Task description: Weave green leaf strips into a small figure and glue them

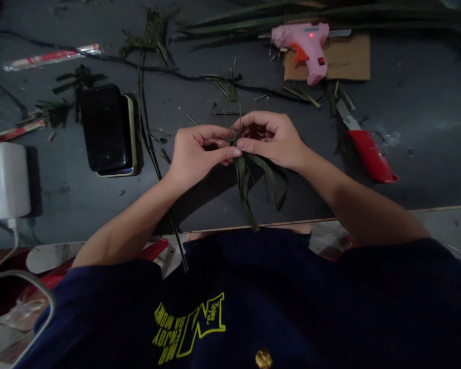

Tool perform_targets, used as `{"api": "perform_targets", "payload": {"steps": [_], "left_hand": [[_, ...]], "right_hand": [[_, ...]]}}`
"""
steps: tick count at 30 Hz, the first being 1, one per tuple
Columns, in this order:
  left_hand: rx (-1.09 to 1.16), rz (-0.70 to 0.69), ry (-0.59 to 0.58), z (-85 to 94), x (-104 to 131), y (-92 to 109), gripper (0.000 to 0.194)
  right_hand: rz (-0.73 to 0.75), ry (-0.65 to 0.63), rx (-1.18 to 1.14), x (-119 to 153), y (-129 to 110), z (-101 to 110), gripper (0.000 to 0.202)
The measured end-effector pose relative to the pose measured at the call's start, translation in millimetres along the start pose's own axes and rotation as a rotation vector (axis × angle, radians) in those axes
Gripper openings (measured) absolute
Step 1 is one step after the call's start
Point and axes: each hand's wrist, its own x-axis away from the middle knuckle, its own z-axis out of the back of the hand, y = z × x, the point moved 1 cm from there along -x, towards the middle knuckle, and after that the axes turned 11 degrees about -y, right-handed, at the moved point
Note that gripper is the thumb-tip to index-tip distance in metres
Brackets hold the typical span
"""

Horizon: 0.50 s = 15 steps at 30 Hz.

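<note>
Green leaf strips (pixel 241 177) are pinched between both hands near the table's front edge, and their loose ends hang toward my body. My left hand (pixel 200 151) grips them from the left, thumb on top. From the right, my right hand (pixel 271 138) holds the same strips with thumb and fingertips, almost touching the left thumb. A small knotted or folded part shows between the fingertips, but its shape is mostly hidden. One thin strand sticks up past the fingers.
A pink glue gun (pixel 311 46) with a lit red light rests on cardboard (pixel 349 59). Right of my hands lies a red-handled knife (pixel 369 148). Stacked phones (pixel 105 128), a white power adapter (pixel 5 179), a black cable (pixel 119 62) and woven leaf pieces (pixel 151 36) are to the left. Long leaves (pixel 230 25) lie behind.
</note>
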Motion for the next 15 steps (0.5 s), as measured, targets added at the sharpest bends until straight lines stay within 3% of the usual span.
{"api": "perform_targets", "payload": {"steps": [4, 6, 10, 15], "left_hand": [[-0.055, 0.085, 0.01, -2.1, 4.7, 2.9, 0.045], [-0.097, 0.083, 0.019, -1.4, 6.1, 2.6, 0.041], [-0.163, -0.008, 0.048, 1.5, 5.4, -0.6, 0.018], [-0.214, -0.109, 0.029, 1.3, 5.2, 0.2, 0.014]], "right_hand": [[-0.05, 0.001, 0.022, 0.5, -0.9, 0.8, 0.053], [-0.058, 0.034, 0.038, 0.2, 0.6, 2.9, 0.053], [-0.046, 0.078, 0.022, -1.5, 2.4, 6.5, 0.058], [-0.078, 0.041, 0.034, -1.7, -0.6, 6.2, 0.057]]}}
